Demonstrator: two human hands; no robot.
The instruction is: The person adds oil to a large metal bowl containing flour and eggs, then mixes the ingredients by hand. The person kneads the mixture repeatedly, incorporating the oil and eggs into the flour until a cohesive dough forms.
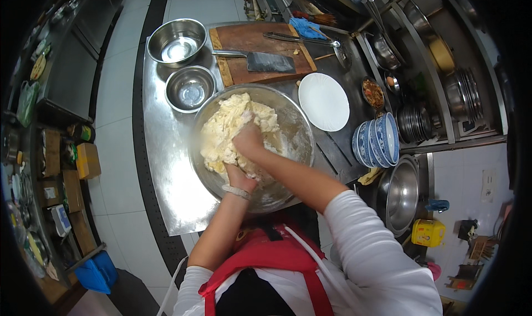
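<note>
A large steel basin point(305, 129) stands on the metal table before me. A rough, pale yellow mass of dough point(222, 129) fills its left part, and flour dusts the bare inner wall on the right. My right hand point(249, 140) is pressed into the middle of the dough, its fingers partly buried and curled into it. Lower down, my left hand point(240, 178), with a pale band at the wrist, grips the dough's near edge; its fingertips are hidden under the mass.
Two steel bowls, a larger one point(156, 45) and a smaller one point(169, 92), stand left of a wooden cutting board point(237, 37) bearing a cleaver point(270, 62). Right of the basin are a white plate point(324, 102), chopsticks point(338, 149) and stacked blue-and-white bowls point(376, 141). Steel shelving point(440, 75) flanks the table.
</note>
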